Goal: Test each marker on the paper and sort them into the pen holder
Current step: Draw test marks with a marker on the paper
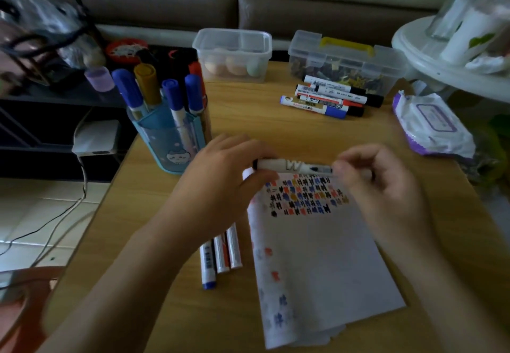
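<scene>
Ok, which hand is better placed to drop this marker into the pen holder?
Left, probably. The left hand grips the marker, and the pen holder stands on that side; the right hand would need to cross over.

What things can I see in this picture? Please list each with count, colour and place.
held marker: one, white, black end, above the paper's top
paper: few sheets, white, coloured test marks, table middle
pen holder: one, blue, table's far left
holder markers: several, mostly blue caps, upright in pen holder
loose markers: three, white, left of paper
marker pile: several, white, far right
clear box: one, far middle
handled case: one, clear, yellow handle, far right
wipes pack: one, white-purple, right edge
table: one, wooden
left hand: grips held marker's left end
right hand: pinches its right end
</scene>
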